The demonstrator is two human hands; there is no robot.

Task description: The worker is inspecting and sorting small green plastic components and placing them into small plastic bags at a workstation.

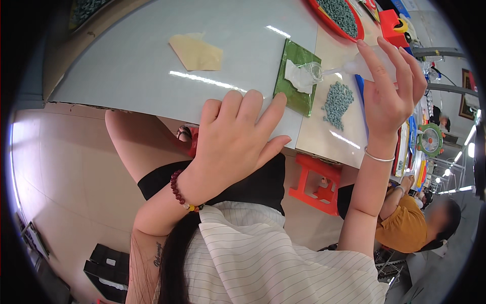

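Observation:
My left hand (238, 129) hovers over or rests at the table's front edge, palm down with fingers spread. Its index fingertip reaches the near corner of a green pad (298, 106). On that pad lies a crumpled white tissue (298, 76), with a small clear cup-like piece (315, 72) tipped at its right end. My right hand (392, 86) is raised, fingers around a translucent plastic squeeze bottle (372, 64). The bottle's thin nozzle points left, at the mouth of the clear piece. My right thumb is hidden.
A pile of small blue-green pieces (337, 105) sits right of the pad. Farther back stands a red tray (360, 31) of similar pieces. A yellowish paper (197, 53) lies at left. A red stool (316, 185) is below the table; a person in an orange top (405, 220) sits at right.

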